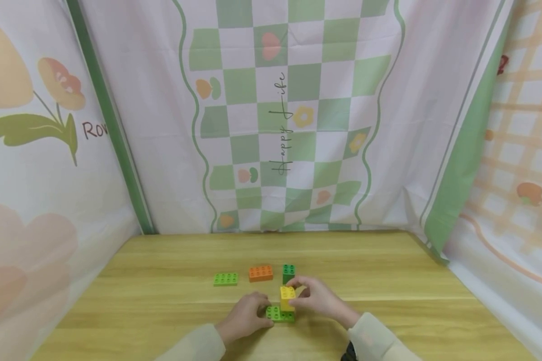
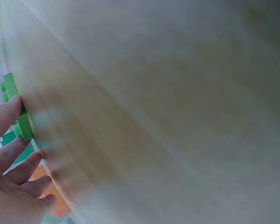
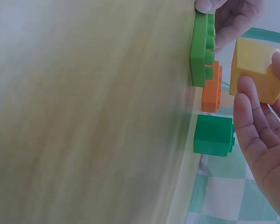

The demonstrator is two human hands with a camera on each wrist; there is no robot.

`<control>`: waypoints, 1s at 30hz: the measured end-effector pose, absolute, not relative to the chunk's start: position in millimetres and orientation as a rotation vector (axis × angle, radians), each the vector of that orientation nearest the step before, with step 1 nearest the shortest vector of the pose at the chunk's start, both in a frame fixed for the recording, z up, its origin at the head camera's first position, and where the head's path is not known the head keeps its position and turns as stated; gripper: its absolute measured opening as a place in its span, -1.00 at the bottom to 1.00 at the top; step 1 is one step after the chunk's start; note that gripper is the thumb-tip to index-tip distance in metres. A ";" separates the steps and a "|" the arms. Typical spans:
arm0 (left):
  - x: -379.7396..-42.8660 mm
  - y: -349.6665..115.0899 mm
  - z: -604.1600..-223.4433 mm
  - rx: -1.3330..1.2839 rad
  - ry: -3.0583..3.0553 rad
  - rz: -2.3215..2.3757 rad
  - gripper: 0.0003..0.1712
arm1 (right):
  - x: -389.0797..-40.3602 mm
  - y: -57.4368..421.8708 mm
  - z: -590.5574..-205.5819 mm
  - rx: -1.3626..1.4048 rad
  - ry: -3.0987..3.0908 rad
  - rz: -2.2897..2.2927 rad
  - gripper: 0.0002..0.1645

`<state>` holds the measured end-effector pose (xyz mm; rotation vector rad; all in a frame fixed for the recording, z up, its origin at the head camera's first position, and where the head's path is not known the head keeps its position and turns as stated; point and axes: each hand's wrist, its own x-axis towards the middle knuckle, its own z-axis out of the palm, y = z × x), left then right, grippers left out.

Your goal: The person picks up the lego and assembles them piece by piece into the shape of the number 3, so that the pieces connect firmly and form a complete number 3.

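Observation:
My right hand (image 1: pixel 319 300) pinches a tall yellow toy brick (image 1: pixel 287 299) between thumb and fingers. In the right wrist view the yellow brick (image 3: pixel 254 67) hangs apart from a flat light green brick (image 3: pixel 199 51), over its studs. That light green brick (image 1: pixel 273 314) lies on the table, stud side up. My left hand (image 1: pixel 245 317) pinches its left end; the left wrist view has the thumb (image 2: pixel 8 114) against one side of it. Just behind the right fingertips stands a dark green brick (image 1: pixel 288 273), partly covered by them in the head view.
An orange brick (image 1: pixel 260 273) and another flat light green brick (image 1: pixel 226 279) lie farther back on the wooden table (image 1: pixel 171 296). Printed cloth (image 1: pixel 275 125) hangs along the table's back edge and both sides. Something black (image 1: pixel 350 352) shows by the right sleeve.

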<state>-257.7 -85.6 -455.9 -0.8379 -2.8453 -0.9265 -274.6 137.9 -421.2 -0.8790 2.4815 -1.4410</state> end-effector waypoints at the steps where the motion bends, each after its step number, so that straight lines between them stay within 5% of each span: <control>1: -257.7 -85.5 -455.9 -0.837 -2.848 -0.929 -0.56 | -274.7 138.0 -421.9 -0.871 2.479 -1.439 -0.56; 30: -256.4 -84.5 -454.7 -0.796 -2.883 -0.954 -0.57 | -272.8 134.7 -428.3 -0.859 2.457 -1.403 -0.55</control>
